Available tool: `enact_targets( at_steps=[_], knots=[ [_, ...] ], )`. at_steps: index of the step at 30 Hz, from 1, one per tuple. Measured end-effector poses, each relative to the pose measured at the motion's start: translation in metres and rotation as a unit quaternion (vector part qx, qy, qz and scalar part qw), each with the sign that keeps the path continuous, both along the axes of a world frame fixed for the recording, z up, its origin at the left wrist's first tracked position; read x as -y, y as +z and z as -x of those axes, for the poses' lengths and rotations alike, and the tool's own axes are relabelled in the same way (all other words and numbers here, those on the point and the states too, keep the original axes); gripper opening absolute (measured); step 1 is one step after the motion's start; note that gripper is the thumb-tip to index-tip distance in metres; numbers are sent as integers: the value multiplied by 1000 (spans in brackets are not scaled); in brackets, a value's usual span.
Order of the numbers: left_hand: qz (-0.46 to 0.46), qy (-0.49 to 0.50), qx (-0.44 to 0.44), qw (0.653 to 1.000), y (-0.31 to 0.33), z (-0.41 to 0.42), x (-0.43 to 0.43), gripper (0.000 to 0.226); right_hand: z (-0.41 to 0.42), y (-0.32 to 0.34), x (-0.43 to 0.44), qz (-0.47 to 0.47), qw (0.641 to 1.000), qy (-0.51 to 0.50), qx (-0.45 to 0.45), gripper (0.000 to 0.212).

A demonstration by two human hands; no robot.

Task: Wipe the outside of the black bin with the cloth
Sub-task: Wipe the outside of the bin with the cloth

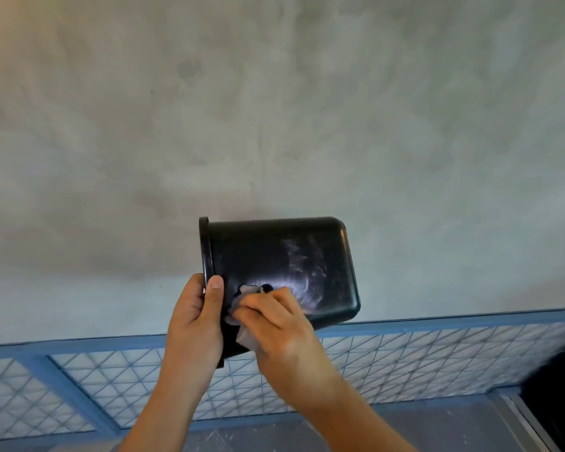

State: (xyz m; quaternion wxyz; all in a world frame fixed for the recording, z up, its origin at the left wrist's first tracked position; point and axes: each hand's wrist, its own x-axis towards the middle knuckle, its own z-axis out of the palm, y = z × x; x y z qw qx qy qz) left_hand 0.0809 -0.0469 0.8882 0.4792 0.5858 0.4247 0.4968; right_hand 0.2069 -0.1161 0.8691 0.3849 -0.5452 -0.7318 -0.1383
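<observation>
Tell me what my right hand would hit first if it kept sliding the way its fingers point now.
Your right hand points up and left along the black bin, pressing the cloth. It would probably first meet your left hand's thumb clamped at the bin's rim, though depth is unclear.

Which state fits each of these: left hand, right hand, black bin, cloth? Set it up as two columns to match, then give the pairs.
Column 1:
1. left hand
2. right hand
3. black bin
4. cloth

Column 2:
A. tipped sideways in the air
B. grips the rim
C. pressed against the bin's side
D. presses the cloth on the bin

Pairs: 1-B, 2-D, 3-A, 4-C
</observation>
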Motion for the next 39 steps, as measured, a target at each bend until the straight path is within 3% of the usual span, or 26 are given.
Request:
enact_targets(
  at_steps=[5,9,14,17,22,25,28,31,34,37,39],
  knots=[
    [22,37,19,999,-2,-25,3,31,-40,16,-20,27,999,-27,-16,39],
    [31,68,21,997,2,-42,11,48,-59,40,-45,-7,996,-74,-55,39],
    [33,68,45,996,3,-47,9,79,-40,11,-23,0,999,26,26,19],
    [61,73,43,994,2,-46,7,62,-40,-6,-3,50,997,58,22,31],
    [104,56,48,992,5,-51,8,41,-72,24,-34,3,998,-39,-49,29],
    [111,56,63,990,12,-54,5,39,-70,31,-46,-3,998,-51,-39,39],
    [103,72,72,989,16,-51,-3,44,-48,11,-25,18,999,25,32,22],
    [100,80,62,990,13,-47,-8,47,-42,0,-8,57,995,72,33,40],
    [80,70,48,993,13,-48,-6,52,-62,20,-30,27,1000,7,8,26],
    [83,60,45,994,17,-53,-2,49,-79,41,-55,-17,996,-67,-59,41],
    [91,56,66,992,21,-54,1,48,-69,42,-50,-33,998,-54,-28,31]
  ],
)
